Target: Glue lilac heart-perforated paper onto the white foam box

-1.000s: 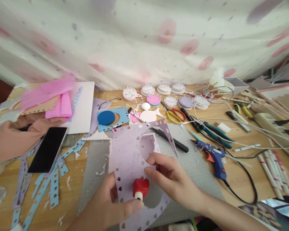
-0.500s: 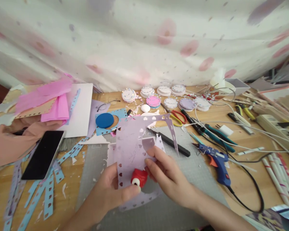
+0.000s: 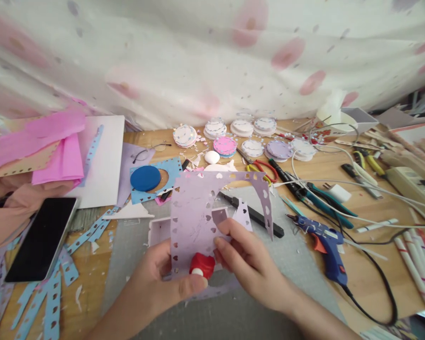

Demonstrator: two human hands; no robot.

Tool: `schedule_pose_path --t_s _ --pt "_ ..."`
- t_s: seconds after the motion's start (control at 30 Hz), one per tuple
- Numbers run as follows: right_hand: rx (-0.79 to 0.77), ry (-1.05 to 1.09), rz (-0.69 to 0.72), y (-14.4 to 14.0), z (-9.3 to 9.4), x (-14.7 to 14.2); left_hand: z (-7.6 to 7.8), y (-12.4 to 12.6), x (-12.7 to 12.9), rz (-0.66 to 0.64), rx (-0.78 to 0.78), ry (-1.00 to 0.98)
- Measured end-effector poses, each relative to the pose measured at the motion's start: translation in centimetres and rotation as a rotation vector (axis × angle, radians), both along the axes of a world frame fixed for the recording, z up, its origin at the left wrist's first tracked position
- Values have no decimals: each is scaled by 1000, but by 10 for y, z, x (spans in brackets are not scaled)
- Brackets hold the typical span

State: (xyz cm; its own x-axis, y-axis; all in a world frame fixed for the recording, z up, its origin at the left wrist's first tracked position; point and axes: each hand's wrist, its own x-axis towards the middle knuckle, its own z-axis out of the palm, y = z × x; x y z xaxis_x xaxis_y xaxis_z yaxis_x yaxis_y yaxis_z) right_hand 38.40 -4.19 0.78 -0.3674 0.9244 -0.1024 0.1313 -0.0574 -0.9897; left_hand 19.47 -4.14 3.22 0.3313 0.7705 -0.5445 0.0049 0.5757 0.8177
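My left hand (image 3: 156,278) is closed around a small red paper punch (image 3: 203,265), with the thumb by its white button. The edge of a lilac sheet of paper (image 3: 191,217) lies at the punch, held up over the grey cutting mat (image 3: 286,283). Heart-shaped holes run along the sheet's borders, and large rounded pieces are cut out of it. My right hand (image 3: 248,264) pinches the sheet between thumb and fingers, just right of the punch. Behind the sheet, a pale shallow tray (image 3: 159,231) is partly hidden.
Small round scalloped paper stacks (image 3: 252,148) stand in rows at the back. To the right lie a blue glue gun (image 3: 318,238), pliers (image 3: 333,205) and trailing cables. A black craft knife (image 3: 257,217) rests on the mat. Leftward are a phone (image 3: 42,238) and blue punched strips (image 3: 53,302).
The view has shifted slightly to the right, so the left-side things sit nearer the left edge. The lilac sheet is tilted a little differently, and both hands keep their grip.
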Motion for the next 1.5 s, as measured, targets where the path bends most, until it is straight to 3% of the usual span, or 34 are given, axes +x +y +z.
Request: schedule_pose_path --t_s 0.47,0.67,0.73,0.87,1.33,1.5 --pt "10 102 -58 -4 -4 -2 -1 -9 5 93 77 5" --pt "-266 554 112 -7 4 -9 -3 -12 5 72 158 69" --pt "-349 609 98 -8 5 -13 -5 -12 6 57 187 78" --pt "-428 582 25 -10 5 -17 -10 -11 9 74 262 116" --pt "-427 571 -28 -8 0 -13 -11 -5 15 28 286 172" --pt "-381 607 -29 -7 -2 -16 -11 -7 19 64 460 284"
